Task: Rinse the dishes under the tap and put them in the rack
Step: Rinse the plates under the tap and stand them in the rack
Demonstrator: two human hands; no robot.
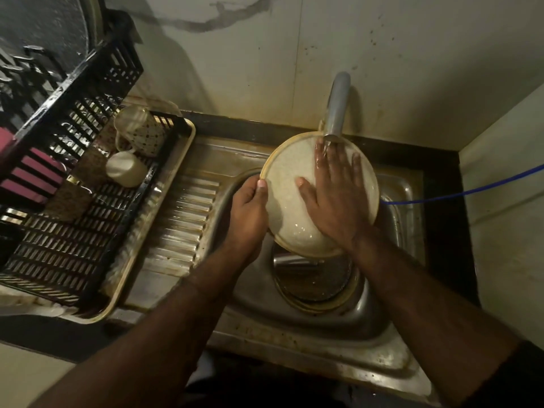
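Observation:
A round cream plate with a tan rim is held over the steel sink, right under the metal tap. My left hand grips the plate's left rim, thumb on top. My right hand lies flat on the wet plate face, fingers straight, fingertips in the water at the spout. The black slatted rack stands to the left on a cream tray. It holds a patterned mug and a plain white cup.
More dishes lie low in the sink bowl, among them a dark round plate. A ribbed steel draining board separates sink and rack. A second black crate leans behind the rack. A blue hose runs in from the right wall.

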